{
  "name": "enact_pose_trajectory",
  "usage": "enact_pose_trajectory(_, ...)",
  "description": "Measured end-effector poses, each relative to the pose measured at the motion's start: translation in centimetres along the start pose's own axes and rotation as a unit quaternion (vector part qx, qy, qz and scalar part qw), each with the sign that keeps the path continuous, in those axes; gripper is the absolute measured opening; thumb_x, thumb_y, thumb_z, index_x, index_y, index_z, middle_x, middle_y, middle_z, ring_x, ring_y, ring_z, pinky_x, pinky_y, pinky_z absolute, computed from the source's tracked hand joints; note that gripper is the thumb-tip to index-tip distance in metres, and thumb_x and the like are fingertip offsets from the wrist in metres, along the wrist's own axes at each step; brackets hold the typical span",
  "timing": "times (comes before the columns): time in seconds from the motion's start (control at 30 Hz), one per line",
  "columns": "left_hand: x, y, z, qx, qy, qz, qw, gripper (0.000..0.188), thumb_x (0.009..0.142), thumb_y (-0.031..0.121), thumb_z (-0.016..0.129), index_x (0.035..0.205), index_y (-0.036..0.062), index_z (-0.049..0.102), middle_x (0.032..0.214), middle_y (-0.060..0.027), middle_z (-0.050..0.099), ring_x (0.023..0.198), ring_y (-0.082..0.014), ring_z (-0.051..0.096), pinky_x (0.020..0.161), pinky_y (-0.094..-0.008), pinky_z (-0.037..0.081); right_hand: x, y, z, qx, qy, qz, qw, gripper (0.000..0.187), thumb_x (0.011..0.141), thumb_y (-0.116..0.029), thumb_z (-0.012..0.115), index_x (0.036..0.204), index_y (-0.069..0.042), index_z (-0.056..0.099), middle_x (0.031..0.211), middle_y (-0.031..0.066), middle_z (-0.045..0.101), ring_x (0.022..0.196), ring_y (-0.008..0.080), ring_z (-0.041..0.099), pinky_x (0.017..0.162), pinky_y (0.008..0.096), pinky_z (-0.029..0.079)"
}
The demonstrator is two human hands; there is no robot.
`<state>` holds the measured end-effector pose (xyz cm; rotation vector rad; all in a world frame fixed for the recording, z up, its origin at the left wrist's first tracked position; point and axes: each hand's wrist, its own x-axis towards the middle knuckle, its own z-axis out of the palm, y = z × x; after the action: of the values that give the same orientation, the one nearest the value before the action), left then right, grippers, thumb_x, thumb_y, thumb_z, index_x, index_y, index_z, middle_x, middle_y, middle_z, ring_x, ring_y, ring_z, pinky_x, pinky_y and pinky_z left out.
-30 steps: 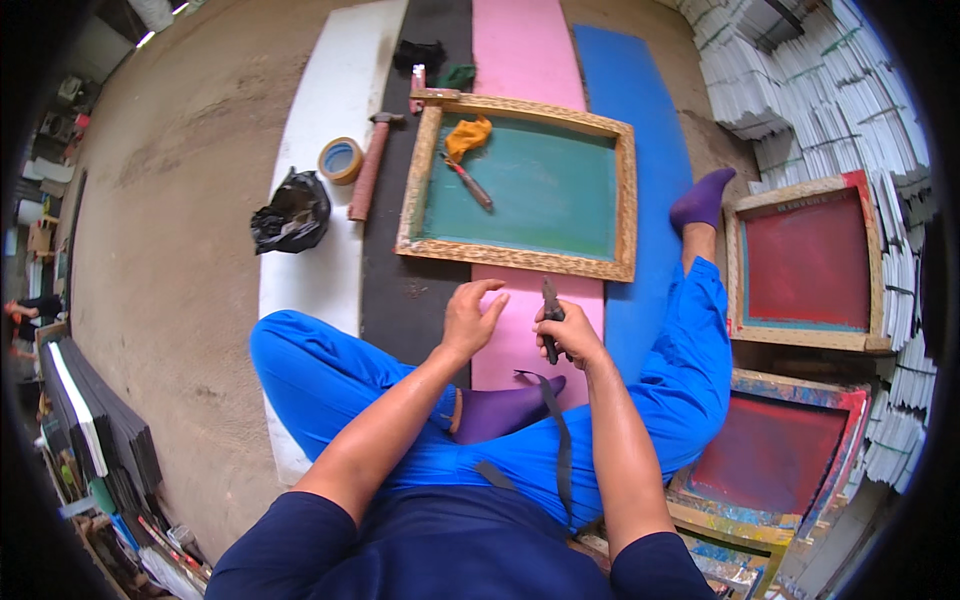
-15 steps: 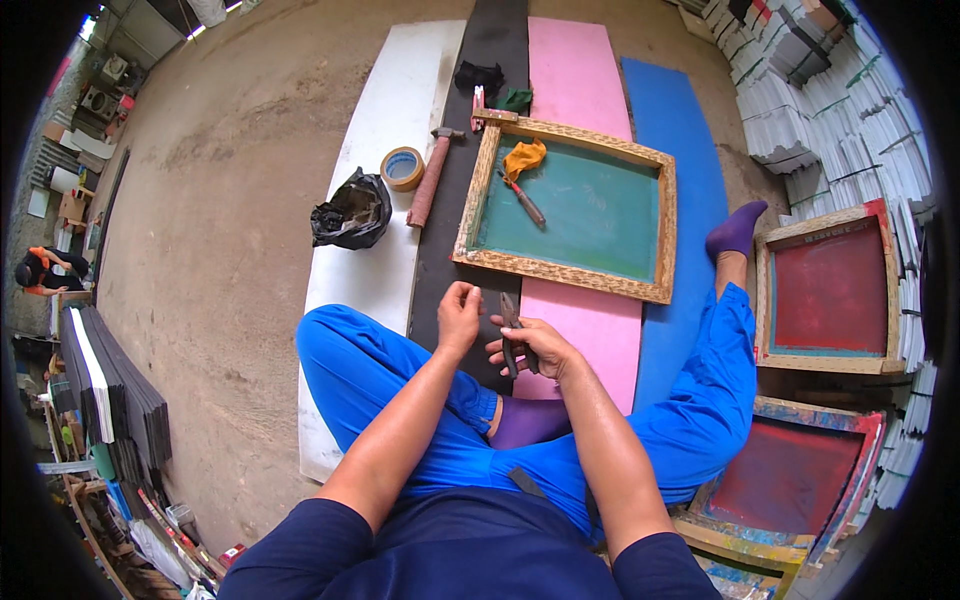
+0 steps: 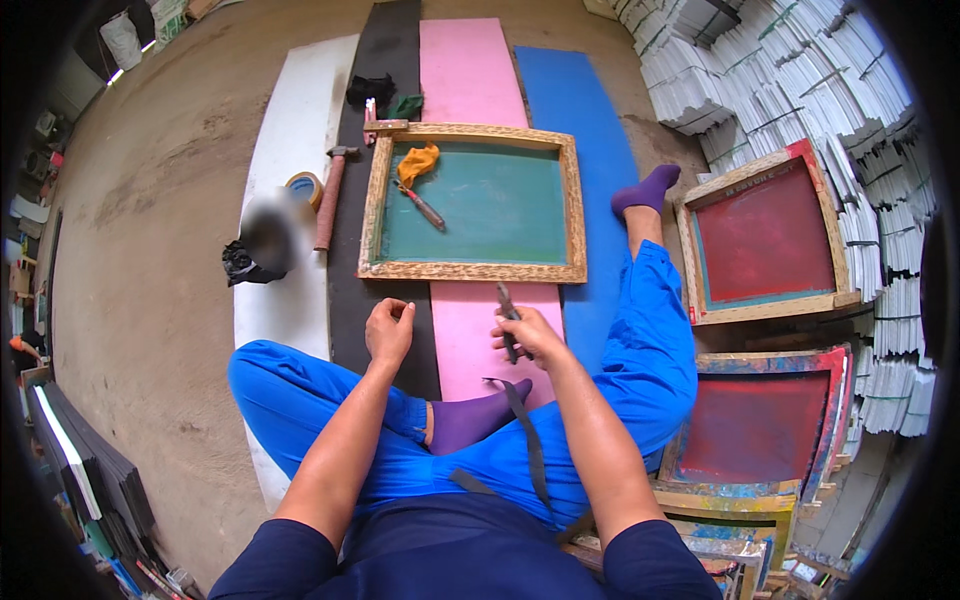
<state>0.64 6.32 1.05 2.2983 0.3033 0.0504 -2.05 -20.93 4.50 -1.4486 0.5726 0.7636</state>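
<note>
My right hand (image 3: pixel 535 337) is closed around dark pliers (image 3: pixel 507 302), their jaws pointing away from me just below the wooden frame's near edge. To its left my left hand (image 3: pixel 390 332) is held with fingers curled in a pinch; whether anything small is between them is hidden. Beyond both hands lies a wooden screen-printing frame (image 3: pixel 480 271) with green mesh. On the mesh rest an orange cloth (image 3: pixel 418 161) and a tool with a dark handle (image 3: pixel 426 210). A dark strap (image 3: pixel 528 430) hangs over my lap below the right hand.
Left of the frame lie a hammer (image 3: pixel 330 200) with a wrapped handle, a tape roll (image 3: pixel 304 188) and a black plastic bag (image 3: pixel 250 265). White, black, pink and blue sheets (image 3: pixel 580 110) run beneath. Red-mesh frames (image 3: pixel 768 236) lean at right beside stacked white bundles (image 3: pixel 690 95).
My view has swung right, so the scene sits farther left. My right hand has moved right with the pliers, away from my left hand. The strap on my lap has come into sight.
</note>
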Motion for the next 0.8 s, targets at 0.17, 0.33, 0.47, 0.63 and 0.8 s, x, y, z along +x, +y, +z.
enact_pose_trajectory(0.17,-0.6,2.0,1.8,0.004,-0.043,0.040,0.998,0.023,0.088,0.028,0.073,0.089,0.0046,0.073,0.089,-0.0125,0.072,0.087,-0.0309,0.070,0.079,-0.0423,0.054,0.0,0.2,-7.4,-0.202,0.182,-0.030,0.962,0.024,0.094,-0.020,0.065,0.101,0.002,0.061,0.084,0.0128,0.068,0.064,0.0230,0.068,0.054,0.0413,0.053)
enact_pose_trajectory(0.33,-0.9,2.9,2.9,0.001,-0.050,0.069,0.996,0.021,0.089,0.027,0.072,0.087,0.0065,0.071,0.087,-0.0100,0.070,0.084,-0.0311,0.069,0.076,-0.0437,0.054,0.9,0.5,-9.8,-0.299,0.232,-0.017,0.926,0.021,0.092,-0.018,0.062,0.094,0.004,0.062,0.074,0.0139,0.065,0.060,0.0252,0.066,0.054,0.0450,0.051)
enact_pose_trajectory(0.47,-1.0,3.1,3.1,0.004,-0.052,0.076,0.996,0.021,0.089,0.027,0.072,0.087,0.0067,0.071,0.087,-0.0095,0.069,0.083,-0.0308,0.069,0.075,-0.0433,0.054,1.9,1.1,-10.2,-0.318,0.220,0.005,0.922,0.020,0.091,-0.016,0.062,0.091,0.004,0.061,0.071,0.0141,0.065,0.058,0.0255,0.066,0.053,0.0450,0.050)
enact_pose_trajectory(0.63,-1.2,2.9,3.0,0.009,-0.055,0.077,0.995,0.020,0.089,0.027,0.072,0.086,0.0064,0.071,0.086,-0.0097,0.069,0.082,-0.0307,0.069,0.074,-0.0434,0.054,3.6,2.4,-10.7,-0.332,0.242,-0.012,0.912,0.020,0.090,-0.014,0.063,0.084,0.005,0.062,0.067,0.0149,0.065,0.058,0.0268,0.067,0.054,0.0451,0.051)
enact_pose_trajectory(0.8,-1.3,2.7,2.8,0.004,-0.075,0.053,0.996,0.023,0.089,0.027,0.072,0.087,0.0041,0.072,0.087,-0.0138,0.068,0.083,-0.0330,0.068,0.076,-0.0436,0.052,2.4,0.0,-9.6,-0.324,0.228,0.029,0.918,0.033,0.082,-0.008,0.055,0.104,0.012,0.068,0.106,0.0366,0.068,0.107,0.0493,0.066,0.093,0.0529,0.052)
